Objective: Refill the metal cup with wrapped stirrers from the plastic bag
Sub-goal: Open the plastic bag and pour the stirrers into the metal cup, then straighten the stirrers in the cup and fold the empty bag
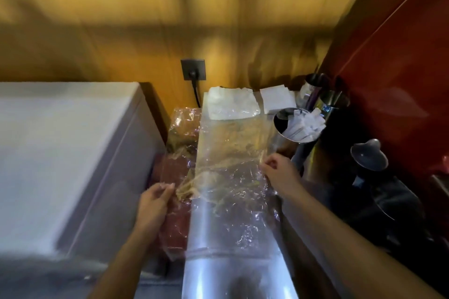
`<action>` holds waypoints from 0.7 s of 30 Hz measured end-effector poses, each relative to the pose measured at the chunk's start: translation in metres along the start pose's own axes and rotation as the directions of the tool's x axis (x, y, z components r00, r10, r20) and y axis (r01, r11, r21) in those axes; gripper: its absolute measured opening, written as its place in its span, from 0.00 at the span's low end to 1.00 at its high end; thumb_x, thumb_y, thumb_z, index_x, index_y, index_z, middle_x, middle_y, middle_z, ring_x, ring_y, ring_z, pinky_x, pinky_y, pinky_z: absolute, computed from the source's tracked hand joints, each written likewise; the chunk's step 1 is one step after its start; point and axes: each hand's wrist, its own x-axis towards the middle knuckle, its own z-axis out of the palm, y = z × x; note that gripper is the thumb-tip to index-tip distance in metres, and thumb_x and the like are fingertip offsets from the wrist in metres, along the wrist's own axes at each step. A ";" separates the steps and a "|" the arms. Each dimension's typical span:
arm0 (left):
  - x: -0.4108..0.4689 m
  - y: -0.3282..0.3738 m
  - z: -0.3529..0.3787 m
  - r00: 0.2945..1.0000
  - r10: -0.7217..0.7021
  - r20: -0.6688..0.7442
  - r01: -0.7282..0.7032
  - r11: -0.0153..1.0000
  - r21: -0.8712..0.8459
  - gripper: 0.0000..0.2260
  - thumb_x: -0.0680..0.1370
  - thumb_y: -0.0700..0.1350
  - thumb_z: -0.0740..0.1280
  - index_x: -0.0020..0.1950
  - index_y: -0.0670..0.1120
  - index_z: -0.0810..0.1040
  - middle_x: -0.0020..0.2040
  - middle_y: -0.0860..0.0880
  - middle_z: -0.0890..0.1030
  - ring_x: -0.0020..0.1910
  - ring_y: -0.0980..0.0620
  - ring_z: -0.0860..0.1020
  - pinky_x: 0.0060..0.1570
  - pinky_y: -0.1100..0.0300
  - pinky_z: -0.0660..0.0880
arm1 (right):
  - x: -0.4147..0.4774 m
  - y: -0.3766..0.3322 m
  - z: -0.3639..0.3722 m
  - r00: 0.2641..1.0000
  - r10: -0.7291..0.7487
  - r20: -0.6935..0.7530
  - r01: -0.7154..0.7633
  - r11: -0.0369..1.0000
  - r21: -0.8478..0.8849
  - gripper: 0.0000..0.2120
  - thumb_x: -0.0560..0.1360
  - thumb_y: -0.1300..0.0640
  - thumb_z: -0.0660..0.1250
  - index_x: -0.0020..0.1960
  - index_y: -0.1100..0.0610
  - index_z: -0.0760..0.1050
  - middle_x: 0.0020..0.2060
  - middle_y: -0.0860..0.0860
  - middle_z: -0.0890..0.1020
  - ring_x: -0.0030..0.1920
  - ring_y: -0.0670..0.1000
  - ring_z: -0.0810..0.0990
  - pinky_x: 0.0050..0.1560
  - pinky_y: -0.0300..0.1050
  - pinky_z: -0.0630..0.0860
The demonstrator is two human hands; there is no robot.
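item: clear plastic bag [226,165], looks emptied, pinched at its edges by left hand [155,199] and right hand [279,170]. metal cup [295,126], at 2 o'clock, holds wrapped stirrers [306,124]. advice: check bag for leftovers before discarding.

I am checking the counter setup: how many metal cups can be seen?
3. The nearest metal cup holds white wrapped stirrers. A second cup stands behind it to the right, and a third at the back corner. Others may be hidden.
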 end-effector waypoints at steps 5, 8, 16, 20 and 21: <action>-0.009 0.000 0.024 0.997 -0.021 0.068 0.024 0.998 -0.050 0.14 0.75 0.37 0.65 0.29 0.44 0.75 0.20 0.51 0.75 0.21 0.55 0.72 0.23 0.64 0.71 | 0.000 0.015 -0.012 0.996 0.047 -0.074 -0.047 0.999 0.006 0.08 0.71 0.56 0.68 0.35 0.57 0.73 0.26 0.48 0.77 0.28 0.49 0.74 0.33 0.43 0.69; -0.014 0.002 0.037 0.982 -0.055 0.180 0.063 0.997 -0.035 0.12 0.77 0.38 0.64 0.33 0.41 0.75 0.19 0.48 0.76 0.16 0.55 0.69 0.17 0.67 0.66 | -0.001 0.024 -0.019 0.990 0.095 -0.108 -0.096 0.995 0.002 0.09 0.71 0.57 0.67 0.33 0.55 0.73 0.25 0.47 0.76 0.26 0.46 0.75 0.29 0.39 0.67; -0.016 0.000 0.055 0.961 -0.158 0.228 0.127 0.981 0.145 0.05 0.74 0.38 0.66 0.39 0.39 0.75 0.22 0.48 0.77 0.16 0.53 0.70 0.19 0.65 0.65 | -0.006 0.047 -0.034 0.966 0.203 -0.162 -0.205 0.979 0.004 0.11 0.70 0.60 0.66 0.30 0.53 0.73 0.31 0.56 0.81 0.35 0.59 0.79 0.42 0.55 0.78; -0.012 -0.002 0.055 0.955 -0.185 0.234 0.100 0.937 0.334 0.07 0.72 0.42 0.69 0.39 0.41 0.72 0.28 0.44 0.81 0.22 0.49 0.74 0.25 0.60 0.69 | -0.008 0.056 -0.037 0.960 0.235 -0.154 -0.234 0.972 0.028 0.11 0.70 0.65 0.64 0.29 0.56 0.74 0.28 0.58 0.79 0.32 0.59 0.77 0.40 0.59 0.78; -0.011 -0.002 0.054 0.953 -0.189 0.239 0.094 0.929 0.358 0.08 0.71 0.43 0.69 0.39 0.41 0.72 0.28 0.44 0.81 0.22 0.48 0.74 0.26 0.59 0.69 | -0.009 0.057 -0.037 0.960 0.235 -0.149 -0.234 0.972 0.028 0.10 0.70 0.65 0.65 0.31 0.58 0.74 0.29 0.60 0.79 0.31 0.59 0.77 0.40 0.58 0.78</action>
